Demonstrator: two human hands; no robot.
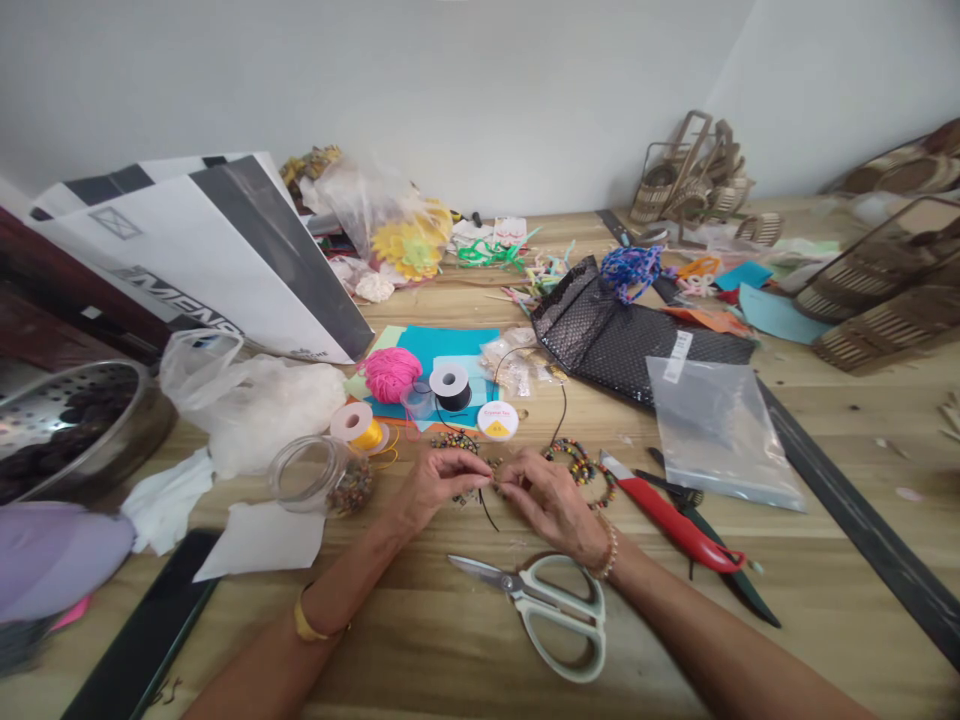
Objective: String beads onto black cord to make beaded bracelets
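Near the middle of the table, my left hand (439, 487) and my right hand (546, 500) meet at their fingertips. Both are closed in a pinch on a thin black cord (487, 510), whose end hangs below the fingers. Small loose beads (454, 440) lie just behind my left hand. Beaded bracelets (581, 465) rest beside my right hand. Behind the hands are a black cord spool (451, 388) and a round white-labelled spool (498, 421). Scissors (551, 600) with pale handles lie in front of my right hand. What sits between the fingertips is too small to tell.
A jar of beads (349, 485) and a yellow thread spool (358, 428) stand left of the hands. A red-handled knife (679, 525) and a clear plastic bag (724, 430) lie right. A phone (150, 620) lies front left; woven baskets (885, 290) stand at right.
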